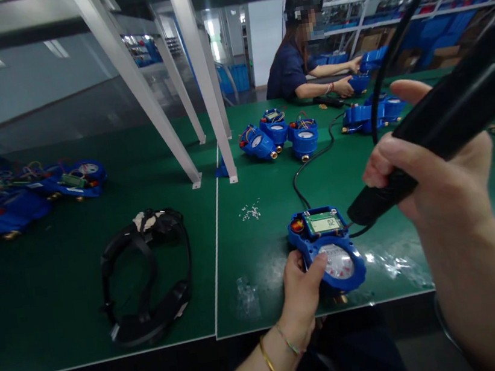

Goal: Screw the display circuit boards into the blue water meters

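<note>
My left hand (304,284) grips the left side of a blue water meter (357,268), its thumb over the round dial window. The meter lies on the green table near the front edge, its small display (324,224) and circuit board facing up. My right hand (439,184) is wrapped round a black electric screwdriver (446,104) with a cord. The screwdriver slants down to the left, and its narrow end is close to the display's right side. Whether its bit touches the meter cannot be made out. Small screws (251,212) lie scattered behind the meter.
Several blue meters (304,141) stand farther back, and more with loose wires (76,179) lie at left. A black head strap (157,331) rests left of the white seam. Metal posts (200,70) rise from the table. A co-worker (289,70) handles blue parts opposite.
</note>
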The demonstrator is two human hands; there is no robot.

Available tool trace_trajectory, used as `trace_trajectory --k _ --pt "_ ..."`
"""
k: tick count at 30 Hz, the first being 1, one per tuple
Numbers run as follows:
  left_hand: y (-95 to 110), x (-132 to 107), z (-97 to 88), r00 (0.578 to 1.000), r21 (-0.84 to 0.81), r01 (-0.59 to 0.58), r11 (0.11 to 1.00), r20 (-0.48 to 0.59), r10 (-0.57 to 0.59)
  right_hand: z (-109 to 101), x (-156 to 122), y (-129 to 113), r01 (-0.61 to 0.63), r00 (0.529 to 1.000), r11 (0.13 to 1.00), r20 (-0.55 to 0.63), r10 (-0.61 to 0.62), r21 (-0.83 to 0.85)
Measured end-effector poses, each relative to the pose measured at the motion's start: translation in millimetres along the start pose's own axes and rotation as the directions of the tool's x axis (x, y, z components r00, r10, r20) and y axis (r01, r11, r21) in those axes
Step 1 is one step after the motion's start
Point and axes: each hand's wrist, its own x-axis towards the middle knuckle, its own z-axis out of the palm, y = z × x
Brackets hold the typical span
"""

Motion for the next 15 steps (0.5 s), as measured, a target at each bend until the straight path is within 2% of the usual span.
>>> trace_trajectory --k 3,4,5,6,7,8,11,15 --pt "0 1 -1.6 1.000 0.018 -0.009 1.000 0.014 0.008 -31 21 4 0.116 0.984 0.991 -0.127 -0.124 -0.071" --pt "0 1 -1.8 1.000 0.023 -0.012 1.000 0.016 0.012 -45 29 12 0.162 0.970 0.976 -0.159 -0.185 -0.147" --pt "1 1 -1.8 1.000 0.025 -0.015 1.000 0.016 0.015 -59 36 24 0.137 0.969 0.953 -0.163 -0.186 -0.271" --pt "1 1 -1.8 1.000 0.025 -0.015 1.000 0.015 0.015 -73 42 39 0.040 0.988 0.874 -0.111 -0.107 -0.484" --pt "2 0 -1.8 1.000 0.023 -0.015 1.000 0.013 0.014 -85 44 57 -0.067 0.998 0.682 -0.045 0.049 -0.729" --pt "3 0 -1.8 1.000 0.021 -0.014 1.000 0.012 0.014 -94 44 76 -0.095 0.989 0.588 -0.010 0.146 -0.803" --pt "3 -2 -2.2 1.000 0.010 -0.017 1.000 0.011 0.017 -105 28 135 -0.054 0.949 0.442 0.091 0.301 -0.896" --pt "2 -2 -3.1 1.000 0.002 -0.012 1.000 0.005 0.012 -96 1 189 0.025 0.897 0.326 0.165 0.410 -0.945"
